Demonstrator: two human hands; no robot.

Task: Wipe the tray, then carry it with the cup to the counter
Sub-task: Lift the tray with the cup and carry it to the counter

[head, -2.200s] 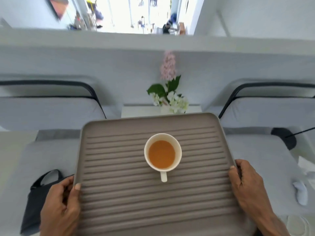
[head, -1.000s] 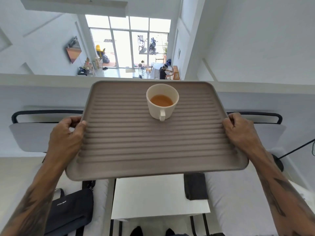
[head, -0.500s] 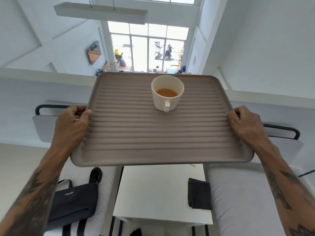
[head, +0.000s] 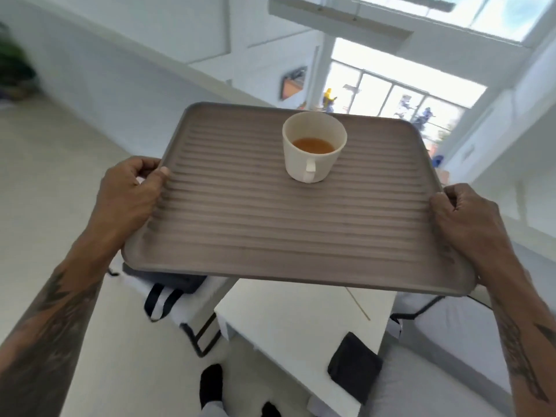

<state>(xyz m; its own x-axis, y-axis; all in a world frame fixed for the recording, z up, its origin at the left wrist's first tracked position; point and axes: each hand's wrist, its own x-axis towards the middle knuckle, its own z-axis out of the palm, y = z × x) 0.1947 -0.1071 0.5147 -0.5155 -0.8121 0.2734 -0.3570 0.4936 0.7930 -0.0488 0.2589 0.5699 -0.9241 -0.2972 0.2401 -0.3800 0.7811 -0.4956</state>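
A taupe, rectangular tray (head: 270, 224) with rounded corners and a low raised rim is held in the air above a white table, gripped at its left and right edges. Its surface is ribbed with parallel grooves running from side to side. A cream cup (head: 313, 147) is stood upright on the far half, slightly right of centre, its small handle turned toward the near edge. Orange-brown liquid is seen inside it, well below the rim.

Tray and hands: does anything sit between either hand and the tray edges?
Nothing visible does. The left hand grips the tray at its left edge, the right hand its right edge; the cup stands apart from both.
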